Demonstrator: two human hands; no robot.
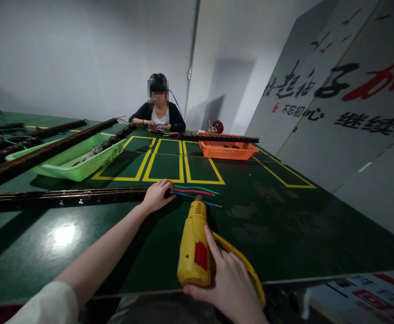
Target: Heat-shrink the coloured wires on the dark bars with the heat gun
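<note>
My right hand (228, 281) is wrapped around a yellow heat gun (194, 245) with a red label on its side. Its nozzle points away from me, close to the blue wires. My left hand (158, 194) is closed over the right end of a long dark bar (65, 198), where the wires come out. Beyond my fingers, green, red and blue wires (200, 192) fan out to the right above the table. What exactly lies under my left palm is hidden.
Across the green table (284, 234) a person (159, 112) handles wires on another dark bar (220, 137). More dark bars (48, 147) lie at the left, some over a green basket (78, 171). An orange basket (228, 152) stands farther back. Yellow tape (165, 180) marks rectangles.
</note>
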